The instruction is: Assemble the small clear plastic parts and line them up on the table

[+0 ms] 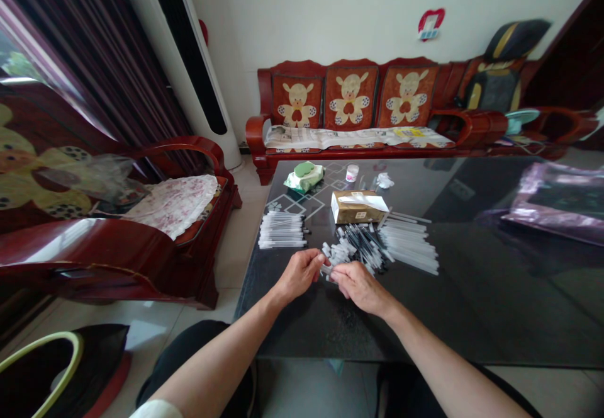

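My left hand (pixel 301 273) and my right hand (pixel 359 286) meet above the near part of the dark table, with fingers pinched. Between their fingertips is a small whitish pen part (pixel 326 269), mostly covered by the fingers. Just beyond lies a loose heap of short white pen caps (pixel 337 253). Beside it are thin black-and-white pen refills (pixel 362 242), lying crisscross. Farther right, long translucent pen barrels (pixel 410 245) are laid out side by side. To the left sits a neat stack of white pens with dark ends (pixel 282 230).
The glossy black table (pixel 472 305) carries a tissue box (pixel 356 209), a green wipes pack (pixel 304 177), a small white cup (pixel 352 173), crumpled tissue (pixel 385 180) and a purple-wrapped item (pixel 533 207). A wooden armchair (pixel 207 260) stands left, a wooden sofa (pixel 257 131) behind.
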### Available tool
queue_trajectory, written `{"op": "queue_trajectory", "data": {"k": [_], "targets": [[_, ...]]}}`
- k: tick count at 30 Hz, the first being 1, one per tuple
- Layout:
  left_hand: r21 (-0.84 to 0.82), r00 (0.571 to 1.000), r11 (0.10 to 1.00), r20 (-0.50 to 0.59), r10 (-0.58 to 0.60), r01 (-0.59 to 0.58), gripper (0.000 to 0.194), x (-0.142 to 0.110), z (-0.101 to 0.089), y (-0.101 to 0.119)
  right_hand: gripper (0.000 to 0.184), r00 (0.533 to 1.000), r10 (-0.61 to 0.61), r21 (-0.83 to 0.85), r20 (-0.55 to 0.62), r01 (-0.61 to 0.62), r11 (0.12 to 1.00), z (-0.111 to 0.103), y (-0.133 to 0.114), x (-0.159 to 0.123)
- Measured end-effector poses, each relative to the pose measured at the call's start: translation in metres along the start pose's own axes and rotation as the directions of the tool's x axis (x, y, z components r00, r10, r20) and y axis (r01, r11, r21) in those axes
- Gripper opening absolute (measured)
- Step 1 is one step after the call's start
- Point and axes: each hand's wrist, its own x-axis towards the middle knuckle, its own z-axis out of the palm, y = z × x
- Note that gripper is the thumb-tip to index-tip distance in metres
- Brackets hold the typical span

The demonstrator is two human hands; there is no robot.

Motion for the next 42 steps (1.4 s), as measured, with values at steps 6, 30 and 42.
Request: {"op": "queue_trajectory", "data": {"k": [6, 30, 42], "targets": [[0.252, 0.976, 0.944, 0.103, 0.191, -0.211, 0.032, -0.007, -0.011, 0.016, 0.037, 0.975, 0.147, 0.415, 0.168, -0.206, 0.886, -0.006, 0.006, -0.002], [0.292, 0.995, 0.953, 0.034, -0.096, 0.082, 0.055, 0.004, -0.013, 0.006, 0.027, 0.977, -0.206, -0.602, -0.055, 0.132, 0.787, 0.005, -0.006, -0.007], [0.347, 0.972, 0.912, 0.160, 0.174, -0.221, 0.033, -0.009, -0.016, 0.014, 0.037, 0.999, 0.008, 0.137, 0.041, -0.013, 0.991, -0.001, 0.006, -0.002]]}}
